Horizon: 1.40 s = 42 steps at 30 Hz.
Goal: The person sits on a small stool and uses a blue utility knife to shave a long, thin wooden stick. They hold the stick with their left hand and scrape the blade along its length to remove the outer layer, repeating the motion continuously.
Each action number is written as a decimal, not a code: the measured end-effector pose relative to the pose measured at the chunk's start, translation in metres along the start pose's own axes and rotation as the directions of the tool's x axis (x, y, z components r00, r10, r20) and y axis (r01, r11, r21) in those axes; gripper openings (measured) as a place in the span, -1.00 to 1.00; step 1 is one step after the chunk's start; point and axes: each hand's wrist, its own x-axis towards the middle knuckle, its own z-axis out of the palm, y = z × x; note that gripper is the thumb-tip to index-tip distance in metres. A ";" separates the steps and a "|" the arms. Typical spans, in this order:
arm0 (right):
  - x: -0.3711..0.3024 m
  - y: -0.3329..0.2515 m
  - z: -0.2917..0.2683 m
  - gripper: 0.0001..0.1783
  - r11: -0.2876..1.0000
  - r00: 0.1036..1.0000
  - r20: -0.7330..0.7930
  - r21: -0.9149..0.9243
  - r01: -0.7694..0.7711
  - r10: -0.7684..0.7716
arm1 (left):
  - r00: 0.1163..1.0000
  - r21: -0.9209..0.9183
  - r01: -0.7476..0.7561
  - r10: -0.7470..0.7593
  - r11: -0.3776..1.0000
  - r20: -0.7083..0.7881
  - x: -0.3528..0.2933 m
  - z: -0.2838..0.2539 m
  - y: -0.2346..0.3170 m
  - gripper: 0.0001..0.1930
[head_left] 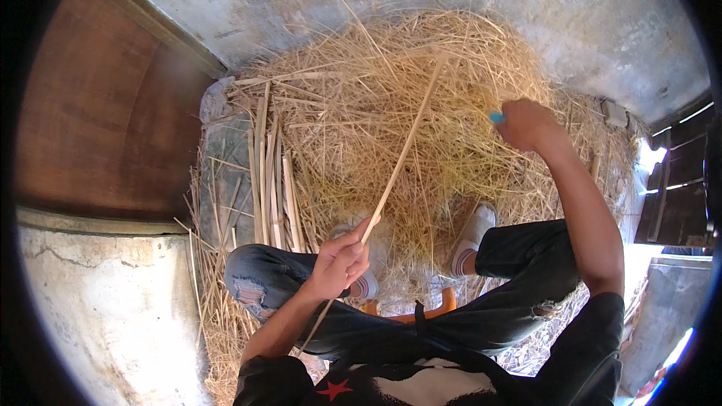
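My left hand (340, 263) is closed round a long, thin, pale wooden strip (410, 139) in front of my left knee. The strip slants up and to the right over the straw, and its lower end passes down beside my thigh. Off to the right, my right hand (526, 126) is raised above the straw, apart from the strip. Its fingers are curled into a fist, slightly smeared by motion, around a small object with a bright blue end (496, 117). The rest of that object is hidden, so its kind does not show.
Loose straw (451, 41) is heaped against the grey wall (587, 22) and spreads round my shoes (475, 233). Several split wooden sticks (263, 173) lie left of my feet. An orange stool (448, 301) shows between my legs. A brown door panel (113, 105) stands at the left.
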 end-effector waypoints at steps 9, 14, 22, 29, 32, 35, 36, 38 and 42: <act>-0.073 -0.106 -0.007 -0.55 0.795 0.898 -0.294 0.428 0.429 -0.327 | 0.998 -0.162 0.066 -0.063 0.985 0.024 0.002 0.000 0.008 -0.48; -0.113 -0.142 0.034 -0.52 0.685 0.794 -0.037 0.483 0.546 -0.607 | 0.996 -0.200 0.088 -0.089 0.976 0.005 0.005 0.000 0.003 -0.47; -0.064 -0.124 0.014 -0.52 0.757 0.870 -0.183 0.433 0.489 -0.458 | 0.996 -0.226 0.087 -0.092 0.970 -0.009 -0.003 -0.003 0.006 -0.50; -0.111 -0.151 0.038 -0.50 0.669 0.779 -0.092 0.457 0.586 -0.620 | 0.996 -0.199 0.081 -0.087 0.977 -0.023 -0.001 0.000 -0.002 -0.46; -0.093 -0.143 0.016 -0.52 0.828 0.901 -0.037 0.380 0.413 -0.432 | 0.993 -0.172 0.111 -0.116 0.979 -0.021 -0.005 -0.004 0.000 -0.44; -0.034 -0.100 -0.002 -0.54 0.776 0.952 -0.225 0.553 0.302 -0.209 | 0.990 -0.108 0.137 -0.138 0.985 -0.003 -0.010 0.001 0.008 -0.44; -0.013 -0.080 0.000 -0.54 0.776 0.942 -0.307 0.559 0.292 -0.133 | 0.990 -0.081 0.141 -0.141 0.987 0.007 -0.011 0.004 0.008 -0.44; 0.016 -0.039 -0.007 -0.43 0.694 0.941 -0.296 0.713 0.106 0.160 | 0.990 -0.075 0.112 -0.105 0.991 0.094 -0.014 0.004 0.004 -0.44; 0.028 0.024 -0.006 -0.33 0.316 0.866 -0.349 0.918 0.239 0.358 | 0.990 -0.080 0.095 -0.085 0.992 0.111 -0.010 0.008 0.005 -0.44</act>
